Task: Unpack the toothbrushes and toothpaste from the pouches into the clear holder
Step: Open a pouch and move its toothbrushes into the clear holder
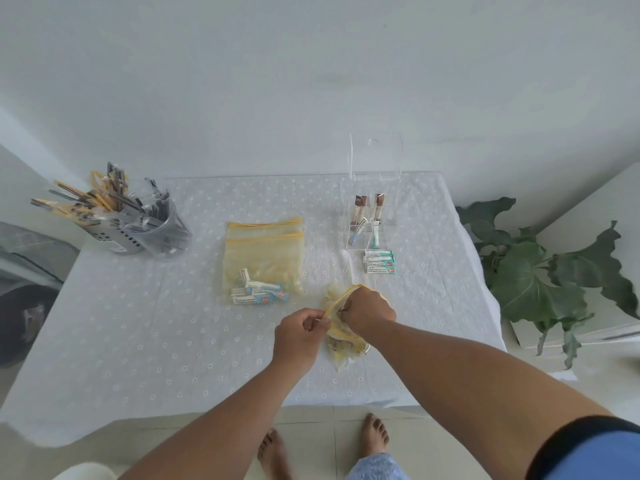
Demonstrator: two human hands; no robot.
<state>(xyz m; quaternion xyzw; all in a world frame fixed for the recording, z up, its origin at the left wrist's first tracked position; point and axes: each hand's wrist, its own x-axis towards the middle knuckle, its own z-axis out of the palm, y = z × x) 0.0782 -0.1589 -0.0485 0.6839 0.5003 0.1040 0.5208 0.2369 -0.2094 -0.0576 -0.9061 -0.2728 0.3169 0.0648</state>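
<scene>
A crumpled yellow pouch (pixel 341 348) lies near the table's front, right of centre. My left hand (pixel 299 336) pinches its yellow rim, holding the mouth apart. My right hand (pixel 369 311) is closed inside the pouch mouth; what it grips is hidden. Two more yellow pouches (pixel 264 249) lie stacked mid-table, with small toothpaste tubes (pixel 259 294) at their near end. The clear holder (pixel 372 220) stands at the back right with its lid up, holding two brown-topped toothbrushes and a few tubes. More toothpaste tubes (pixel 380 262) lie just in front of it.
A perforated cup (pixel 145 233) packed with wrapped utensils stands at the back left. A leafy plant (pixel 540 271) sits beyond the table's right edge. The white dotted tablecloth (pixel 156 341) covers the table, and my bare feet show below its front edge.
</scene>
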